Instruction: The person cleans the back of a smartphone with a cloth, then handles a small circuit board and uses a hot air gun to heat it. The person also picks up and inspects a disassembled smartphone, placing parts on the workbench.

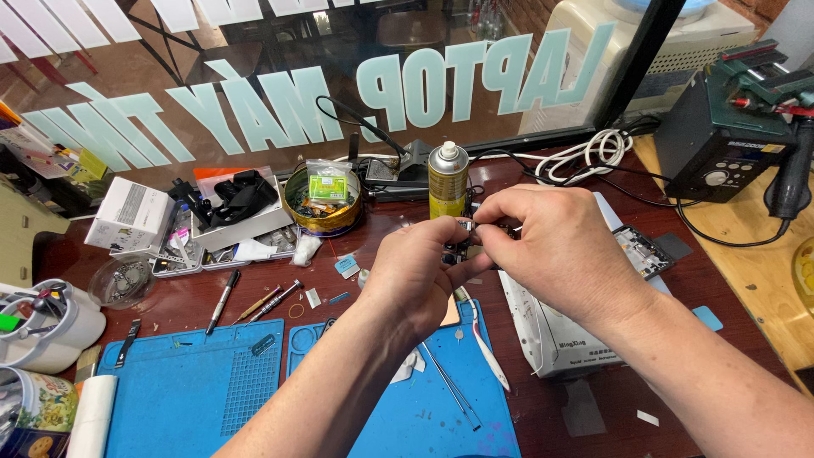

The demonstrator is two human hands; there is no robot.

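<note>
My left hand [415, 271] and my right hand [555, 246] meet over the dark red workbench [178, 301], both pinching a small dark electronic part [462, 242] between the fingertips. The part is mostly hidden by my fingers. Just behind the hands stands a yellow spray can [448, 180] with a white cap. Below them lie a blue work mat [398, 407], thin metal tweezers [451, 386] and a white-handled tool [485, 339].
A round gold tin [322, 203] with small packets, a white box [129, 216], trays of small parts [182, 250] and pens [222, 301] sit at the left. A white bag [551, 339], a dark soldering station [721, 144] and coiled white cable [585, 157] are at the right. A glass pane with lettering backs the bench.
</note>
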